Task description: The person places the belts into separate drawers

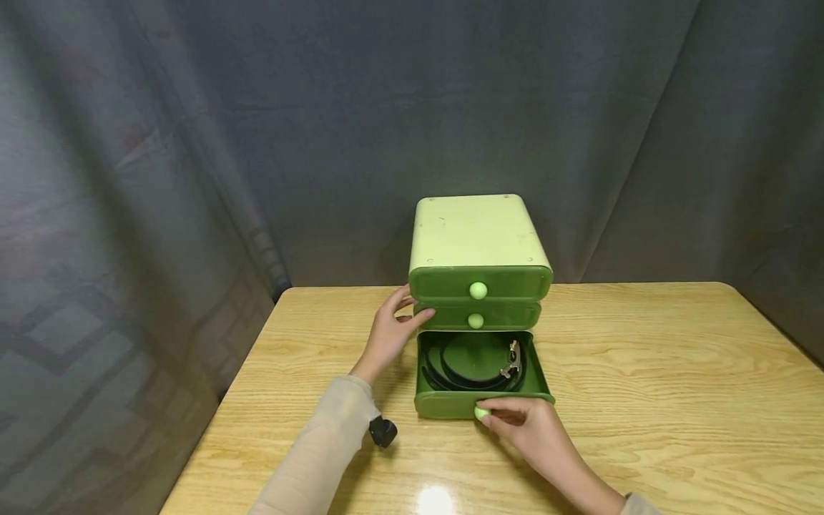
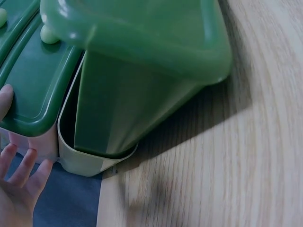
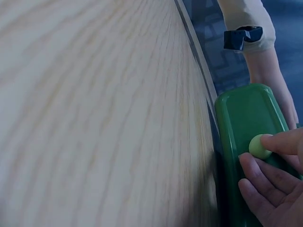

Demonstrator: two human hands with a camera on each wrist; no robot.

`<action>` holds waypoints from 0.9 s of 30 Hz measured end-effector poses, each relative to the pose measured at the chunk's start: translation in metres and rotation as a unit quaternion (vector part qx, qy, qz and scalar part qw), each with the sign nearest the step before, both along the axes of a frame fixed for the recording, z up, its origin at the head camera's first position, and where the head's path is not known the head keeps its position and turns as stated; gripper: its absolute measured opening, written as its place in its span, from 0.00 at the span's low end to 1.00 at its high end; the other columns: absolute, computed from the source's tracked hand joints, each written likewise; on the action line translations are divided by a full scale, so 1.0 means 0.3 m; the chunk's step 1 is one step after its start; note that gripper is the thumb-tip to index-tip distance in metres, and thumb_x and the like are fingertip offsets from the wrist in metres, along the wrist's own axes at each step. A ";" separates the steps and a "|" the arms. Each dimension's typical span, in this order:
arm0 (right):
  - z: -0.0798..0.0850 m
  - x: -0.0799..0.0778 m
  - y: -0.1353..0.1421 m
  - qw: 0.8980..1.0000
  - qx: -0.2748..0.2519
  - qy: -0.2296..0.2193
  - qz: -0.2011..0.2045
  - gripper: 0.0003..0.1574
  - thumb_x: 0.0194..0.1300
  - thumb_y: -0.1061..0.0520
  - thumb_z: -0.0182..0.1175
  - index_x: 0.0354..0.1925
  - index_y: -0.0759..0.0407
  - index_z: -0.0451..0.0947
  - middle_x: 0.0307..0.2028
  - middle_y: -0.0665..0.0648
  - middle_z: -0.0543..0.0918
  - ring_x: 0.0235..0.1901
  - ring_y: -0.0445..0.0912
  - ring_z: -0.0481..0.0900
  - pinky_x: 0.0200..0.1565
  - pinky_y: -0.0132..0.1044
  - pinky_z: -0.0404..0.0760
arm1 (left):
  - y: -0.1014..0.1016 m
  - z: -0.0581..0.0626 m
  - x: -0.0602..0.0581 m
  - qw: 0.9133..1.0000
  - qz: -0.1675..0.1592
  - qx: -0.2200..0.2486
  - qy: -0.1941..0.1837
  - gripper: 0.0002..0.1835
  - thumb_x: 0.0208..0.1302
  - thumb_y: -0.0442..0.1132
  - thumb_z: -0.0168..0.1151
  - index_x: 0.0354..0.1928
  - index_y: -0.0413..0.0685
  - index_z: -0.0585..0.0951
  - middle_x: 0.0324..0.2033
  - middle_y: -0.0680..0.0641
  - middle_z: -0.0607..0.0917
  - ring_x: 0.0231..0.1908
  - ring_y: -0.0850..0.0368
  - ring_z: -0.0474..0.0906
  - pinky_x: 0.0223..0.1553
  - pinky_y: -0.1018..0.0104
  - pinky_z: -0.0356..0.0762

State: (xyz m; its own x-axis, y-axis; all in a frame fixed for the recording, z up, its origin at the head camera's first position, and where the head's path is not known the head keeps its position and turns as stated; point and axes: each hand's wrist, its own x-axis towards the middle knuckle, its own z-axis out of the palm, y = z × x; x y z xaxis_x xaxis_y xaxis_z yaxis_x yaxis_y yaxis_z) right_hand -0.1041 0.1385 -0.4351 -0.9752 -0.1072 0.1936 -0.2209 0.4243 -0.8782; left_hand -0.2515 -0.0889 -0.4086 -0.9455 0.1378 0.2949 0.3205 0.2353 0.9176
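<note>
A small green drawer cabinet (image 1: pixel 478 230) with a pale top stands on the table. Its bottom drawer (image 1: pixel 444 406) is pulled out, and a coiled black belt (image 1: pixel 465 381) with a metal buckle lies inside. My right hand (image 1: pixel 533 431) pinches the round pale-green knob (image 3: pixel 258 147) of that drawer between thumb and fingers. At the cabinet's left side rests my left hand (image 1: pixel 389 335), its thumb on the front of the middle drawer (image 2: pixel 40 78). In the left wrist view its other fingers are extended and spread against the side wall.
The wooden table (image 1: pixel 669 372) extends to both sides of the cabinet. Behind it hangs a grey curtain (image 1: pixel 360 143), which also runs down the left. The top drawer (image 1: pixel 444 285) is closed. A black wrist camera (image 1: pixel 383 432) sticks out from the left sleeve.
</note>
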 end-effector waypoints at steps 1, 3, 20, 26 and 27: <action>0.001 -0.003 -0.001 1.000 -0.001 -0.003 -0.002 0.10 0.55 0.64 0.73 0.38 0.56 0.90 0.39 0.55 0.89 0.37 0.44 0.87 0.38 0.28 0.83 | 0.001 0.001 0.000 1.000 0.000 0.000 0.000 0.28 0.63 0.44 0.70 0.65 0.59 0.76 0.65 0.56 0.74 0.61 0.54 0.72 0.56 0.56 0.76; 0.002 -0.012 -0.004 1.000 -0.002 -0.012 -0.007 0.10 0.56 0.65 0.72 0.38 0.55 0.90 0.39 0.55 0.89 0.37 0.43 0.87 0.38 0.28 0.83 | 0.001 0.002 0.001 1.000 0.000 0.001 0.001 0.28 0.63 0.44 0.70 0.65 0.58 0.76 0.65 0.55 0.74 0.62 0.54 0.72 0.56 0.55 0.76; -0.007 -0.080 -0.027 0.999 -0.012 -0.023 -0.048 0.10 0.55 0.64 0.74 0.38 0.57 0.89 0.36 0.54 0.89 0.35 0.41 0.86 0.38 0.29 0.83 | -0.004 0.005 0.010 1.000 -0.012 0.013 0.005 0.27 0.64 0.44 0.69 0.65 0.57 0.76 0.67 0.53 0.72 0.63 0.49 0.70 0.58 0.50 0.74; -0.014 -0.102 -0.029 0.998 -0.004 -0.019 -0.054 0.11 0.54 0.65 0.74 0.38 0.57 0.89 0.37 0.55 0.89 0.35 0.43 0.86 0.38 0.30 0.84 | 0.003 0.063 0.061 1.000 -0.015 0.015 -0.006 0.26 0.65 0.37 0.68 0.65 0.47 0.76 0.68 0.46 0.70 0.64 0.44 0.69 0.57 0.49 0.74; -0.016 -0.107 -0.029 0.998 -0.002 -0.018 -0.054 0.11 0.54 0.65 0.74 0.38 0.57 0.89 0.37 0.55 0.89 0.35 0.43 0.86 0.39 0.30 0.84 | 0.004 0.075 0.072 1.000 -0.014 0.014 -0.005 0.26 0.65 0.36 0.67 0.64 0.45 0.76 0.68 0.45 0.70 0.64 0.43 0.69 0.57 0.49 0.75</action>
